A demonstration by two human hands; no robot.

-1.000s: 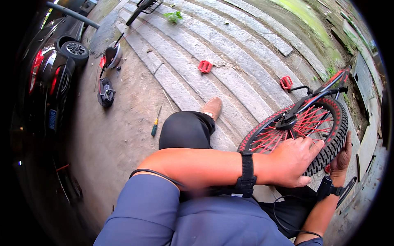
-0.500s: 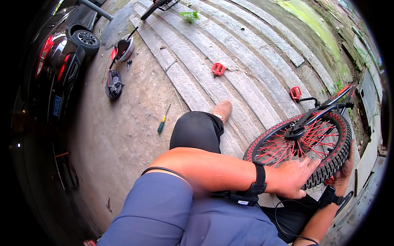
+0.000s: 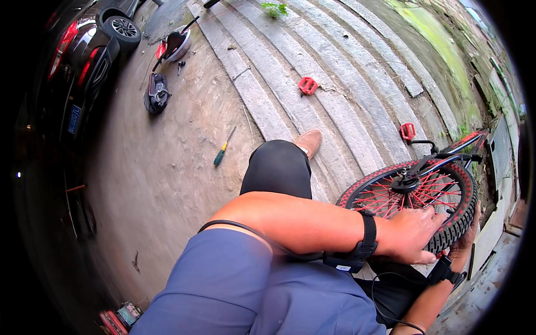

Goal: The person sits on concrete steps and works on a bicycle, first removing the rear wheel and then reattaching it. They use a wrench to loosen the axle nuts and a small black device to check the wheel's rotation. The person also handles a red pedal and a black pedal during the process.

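My left forearm crosses my body, and my left hand (image 3: 412,234) is closed over the near rim and knobby tyre (image 3: 449,230) of a bicycle wheel with red spokes at the right. My right hand (image 3: 464,237) grips the same tyre from its outer right side, its fingers partly behind the rubber. The wheel's hub (image 3: 405,184) joins a dark frame, with a red pedal (image 3: 407,132) on a crank above it. A yellow-and-green screwdriver (image 3: 220,154) lies on the concrete left of my knee.
A loose red pedal (image 3: 307,85) lies on long stone slabs (image 3: 352,95). A dark car (image 3: 84,56) stands upper left, near a bucket holding a saddle (image 3: 174,43) and a black bag (image 3: 157,94). Red items (image 3: 111,322) sit lower left; boards (image 3: 499,145) line the right edge.
The view has shifted, so the ground things sit higher and further right; red items have appeared at lower left. Both hands remain on the tyre, with little change in grip.
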